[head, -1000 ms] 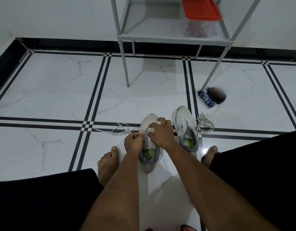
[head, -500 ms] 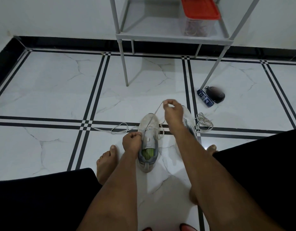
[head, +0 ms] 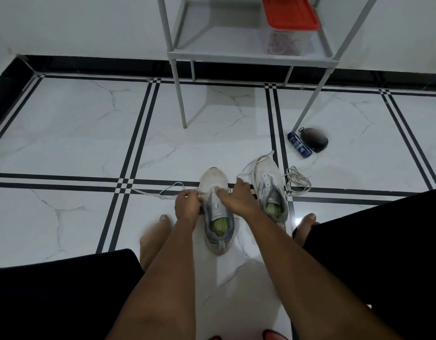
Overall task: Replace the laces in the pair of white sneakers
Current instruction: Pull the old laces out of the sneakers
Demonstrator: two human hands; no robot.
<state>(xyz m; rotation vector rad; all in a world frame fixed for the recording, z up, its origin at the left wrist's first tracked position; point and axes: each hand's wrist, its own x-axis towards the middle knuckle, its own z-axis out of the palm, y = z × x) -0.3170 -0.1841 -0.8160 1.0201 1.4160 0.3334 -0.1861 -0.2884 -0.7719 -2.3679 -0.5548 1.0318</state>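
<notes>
Down on the marble floor (head: 77, 133), the left hand (head: 187, 204) pinches a white lace (head: 163, 192) beside the near sneaker (head: 217, 212); the right hand (head: 239, 200) pinches another strand, thumb on its tongue. The second sneaker (head: 268, 185) stands just right.

Dim, bluish light; glossy floor (head: 65, 133) glare, wide-angle bending at edges, slight blur.

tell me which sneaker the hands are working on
The left sneaker, nearer the middle: both the left hand and right hand are on it. The right sneaker stands untouched beside it.
</notes>
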